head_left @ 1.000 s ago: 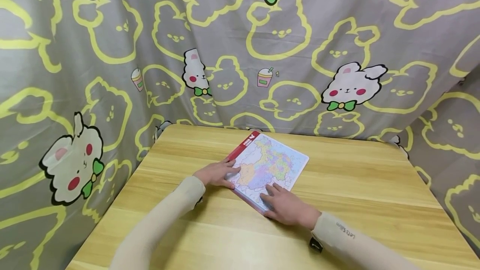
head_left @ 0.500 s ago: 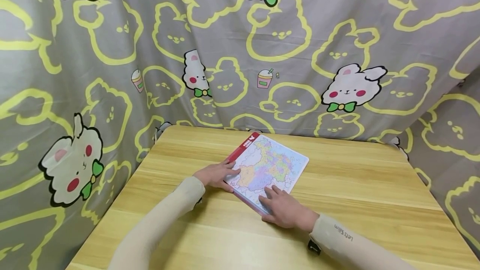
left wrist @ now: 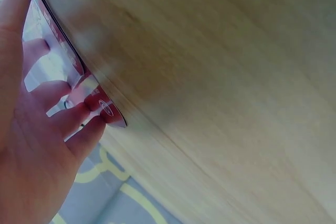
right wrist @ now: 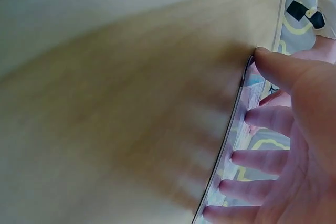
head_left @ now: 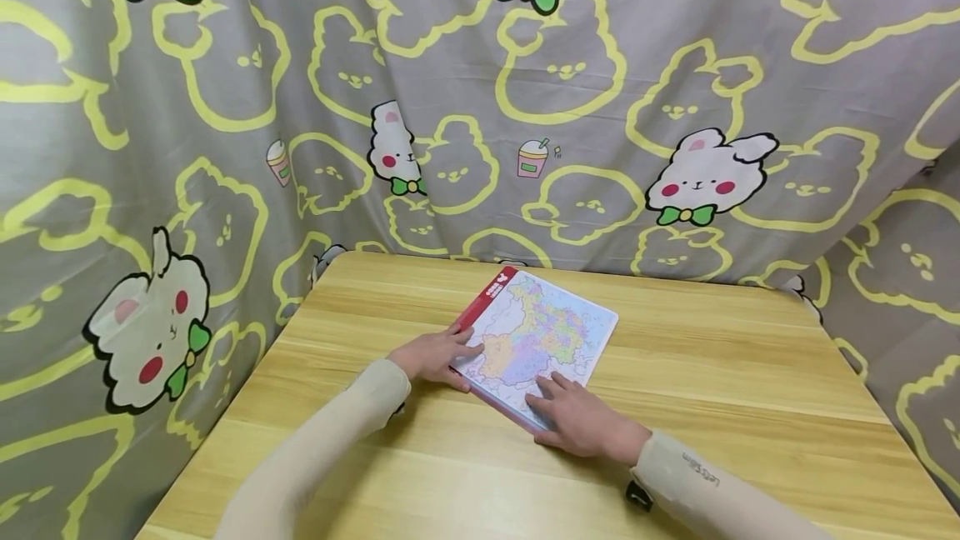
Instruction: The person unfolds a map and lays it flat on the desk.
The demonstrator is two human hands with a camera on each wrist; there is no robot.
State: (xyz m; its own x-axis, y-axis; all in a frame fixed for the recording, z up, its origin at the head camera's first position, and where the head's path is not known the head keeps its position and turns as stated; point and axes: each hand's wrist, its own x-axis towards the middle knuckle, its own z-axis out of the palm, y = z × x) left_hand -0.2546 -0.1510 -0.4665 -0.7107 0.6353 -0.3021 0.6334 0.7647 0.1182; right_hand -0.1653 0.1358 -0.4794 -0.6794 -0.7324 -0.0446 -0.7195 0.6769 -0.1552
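Observation:
A flat map board with a red title strip lies turned at an angle on the table. My left hand rests on its left corner, fingers spread over the top and thumb low along the near edge. At the near right corner my right hand lies with spread fingers on the map and its thumb by the edge. In the left wrist view, fingertips touch the board's red-printed border. The right wrist view has nearly straight fingers on the glossy surface, the thumb meeting the dark rim.
The wooden table extends around the board on all sides. A grey curtain with yellow outlines and white rabbit heads hangs behind the table and along both sides.
The left thumb has shifted slightly toward me at the board's near edge. The right hand has moved very little, and the board lies practically where it was.

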